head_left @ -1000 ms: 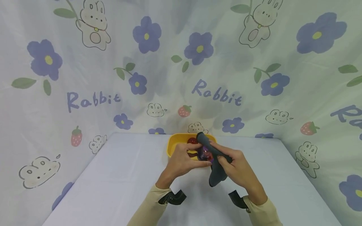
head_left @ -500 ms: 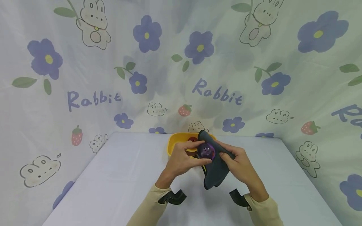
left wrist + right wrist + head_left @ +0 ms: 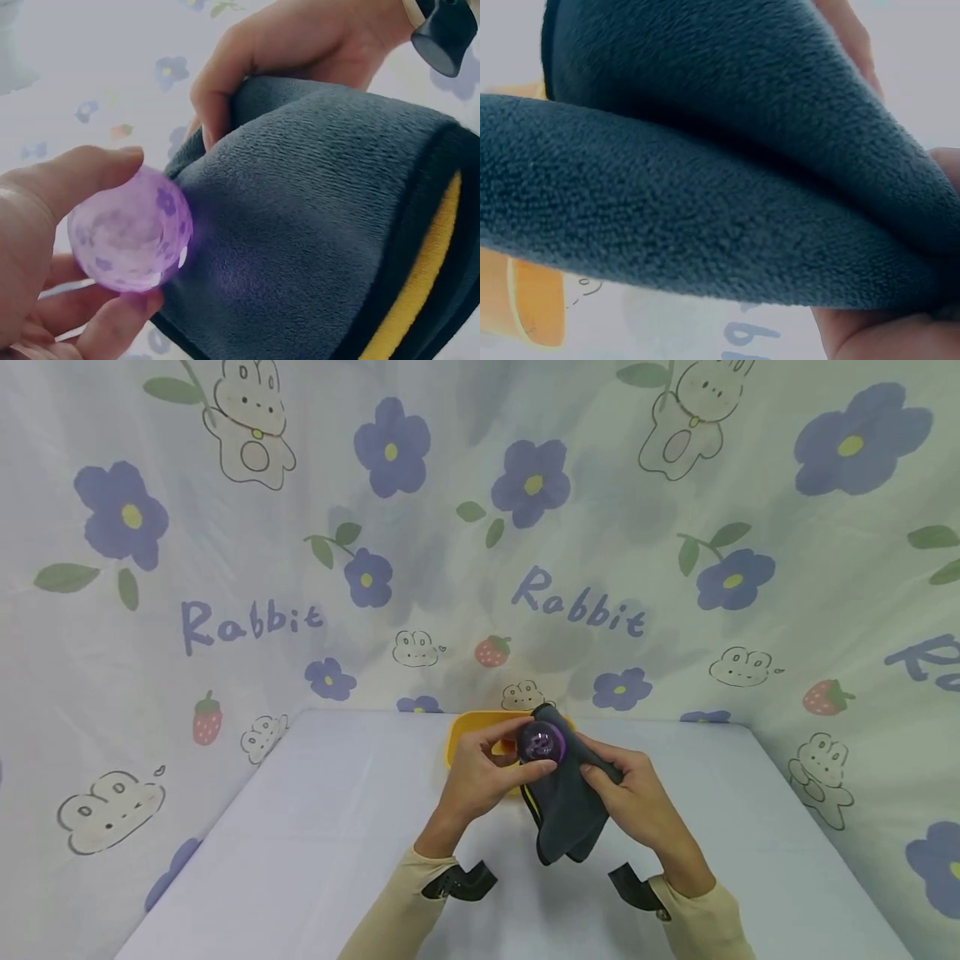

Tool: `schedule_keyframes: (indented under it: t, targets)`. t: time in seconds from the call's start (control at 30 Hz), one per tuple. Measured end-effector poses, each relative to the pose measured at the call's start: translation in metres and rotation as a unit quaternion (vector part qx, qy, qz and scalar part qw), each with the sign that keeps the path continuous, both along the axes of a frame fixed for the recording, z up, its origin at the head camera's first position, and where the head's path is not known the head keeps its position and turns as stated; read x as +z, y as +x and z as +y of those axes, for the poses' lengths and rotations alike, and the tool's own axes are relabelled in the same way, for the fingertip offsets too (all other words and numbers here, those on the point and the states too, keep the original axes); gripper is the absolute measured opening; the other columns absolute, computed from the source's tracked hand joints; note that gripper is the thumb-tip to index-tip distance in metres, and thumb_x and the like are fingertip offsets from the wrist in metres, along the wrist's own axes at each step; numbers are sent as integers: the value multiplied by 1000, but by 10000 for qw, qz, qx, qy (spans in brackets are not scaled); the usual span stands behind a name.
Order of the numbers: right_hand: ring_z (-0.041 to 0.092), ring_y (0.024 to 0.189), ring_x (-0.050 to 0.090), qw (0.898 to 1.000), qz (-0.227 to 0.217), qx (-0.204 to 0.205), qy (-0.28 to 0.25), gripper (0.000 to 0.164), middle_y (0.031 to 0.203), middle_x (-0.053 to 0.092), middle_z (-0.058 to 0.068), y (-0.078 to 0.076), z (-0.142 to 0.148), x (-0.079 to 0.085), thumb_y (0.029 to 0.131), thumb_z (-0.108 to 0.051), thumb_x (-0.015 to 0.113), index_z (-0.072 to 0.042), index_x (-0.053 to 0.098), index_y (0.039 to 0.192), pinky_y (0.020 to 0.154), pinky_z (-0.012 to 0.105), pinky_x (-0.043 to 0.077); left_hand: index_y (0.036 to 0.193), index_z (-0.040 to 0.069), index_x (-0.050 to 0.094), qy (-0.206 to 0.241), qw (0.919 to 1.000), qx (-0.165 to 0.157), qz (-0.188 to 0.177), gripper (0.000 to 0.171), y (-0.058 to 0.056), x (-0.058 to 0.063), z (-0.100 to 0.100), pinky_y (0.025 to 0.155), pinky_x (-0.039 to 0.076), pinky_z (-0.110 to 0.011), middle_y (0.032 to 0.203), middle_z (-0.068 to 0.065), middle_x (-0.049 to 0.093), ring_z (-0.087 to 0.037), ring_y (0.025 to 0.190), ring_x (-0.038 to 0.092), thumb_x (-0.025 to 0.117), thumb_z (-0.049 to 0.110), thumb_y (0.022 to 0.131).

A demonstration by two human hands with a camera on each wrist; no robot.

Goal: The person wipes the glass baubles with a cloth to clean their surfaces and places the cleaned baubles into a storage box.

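In the head view my left hand (image 3: 480,777) pinches a clear purple ball (image 3: 540,742) between thumb and fingers. A dark grey plush cleaning cloth (image 3: 570,806), black-edged and with a yellow underside, hangs in folds from my right hand (image 3: 633,793), which grips it bunched. Seen from the left wrist, the ball (image 3: 127,229) lies against or very close to the left side of the cloth (image 3: 292,217). The cloth (image 3: 675,195) fills most of the right wrist view and hides most of the right hand's fingers.
Behind the hands a yellow tray (image 3: 463,724) stands near the back of the white table (image 3: 352,827). Something red shows in it, mostly hidden by my left hand. A printed fabric backdrop (image 3: 442,543) rises behind the table.
The left hand has raised the purple ball slightly and turned it. The cloth has unfolded to hang wider, showing its yellow underside edge, while the right hand keeps its grip.
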State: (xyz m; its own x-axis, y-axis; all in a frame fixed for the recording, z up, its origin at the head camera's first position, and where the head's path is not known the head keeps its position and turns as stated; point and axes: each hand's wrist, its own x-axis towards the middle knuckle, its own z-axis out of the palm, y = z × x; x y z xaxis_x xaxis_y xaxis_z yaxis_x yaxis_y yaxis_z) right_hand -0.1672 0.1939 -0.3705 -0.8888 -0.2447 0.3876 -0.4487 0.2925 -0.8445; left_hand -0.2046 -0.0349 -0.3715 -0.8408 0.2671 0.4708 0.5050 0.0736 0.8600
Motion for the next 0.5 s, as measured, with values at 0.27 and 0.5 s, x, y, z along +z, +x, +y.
schedule_keyframes:
  t: [0.27, 0.5]
  targets:
    - [10, 109, 71, 9996, -100, -183, 212, 44, 144, 61, 22, 5, -2, 5, 102, -3, 56, -2, 57, 146, 84, 21, 61, 137, 15, 67, 1, 9999, 147, -55, 62, -2, 1, 0, 88, 64, -30, 122, -6, 73, -21, 109, 66, 90, 27, 81]
    - [25, 106, 75, 9980, 139, -424, 459, 45, 140, 65, 22, 14, -4, 10, 101, -2, 56, -6, 59, 145, 85, 29, 64, 136, 14, 67, -263, 9994, 174, -119, 62, -4, -1, 0, 92, 63, -32, 127, -6, 73, -21, 114, 68, 90, 27, 80]
